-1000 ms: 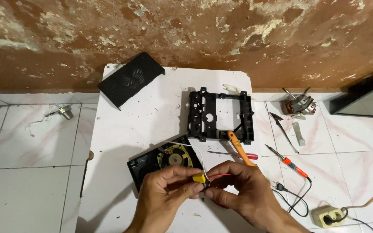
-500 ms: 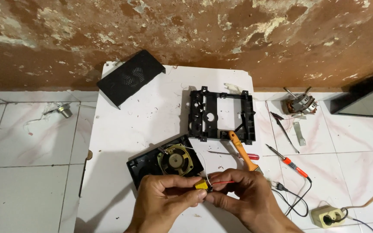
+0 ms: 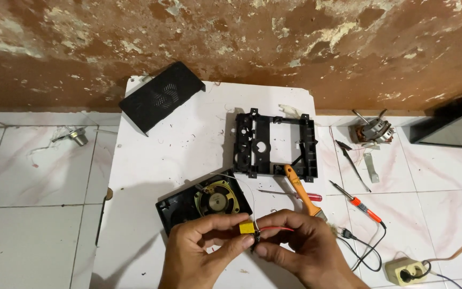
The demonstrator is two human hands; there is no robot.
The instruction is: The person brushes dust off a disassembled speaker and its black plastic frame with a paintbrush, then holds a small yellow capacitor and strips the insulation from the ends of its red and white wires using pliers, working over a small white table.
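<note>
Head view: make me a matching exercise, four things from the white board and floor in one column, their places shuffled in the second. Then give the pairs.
Things:
1. small yellow part
2. black grille cover
3. round speaker
4. orange-handled brush

Places:
A. at the board's far left corner, near the wall
B. pinched between the fingertips of the left hand and right hand
C. lying just below the black plastic frame
D. set in a black panel just beyond the left hand

Pairs: 1-B, 2-A, 3-D, 4-C
</note>
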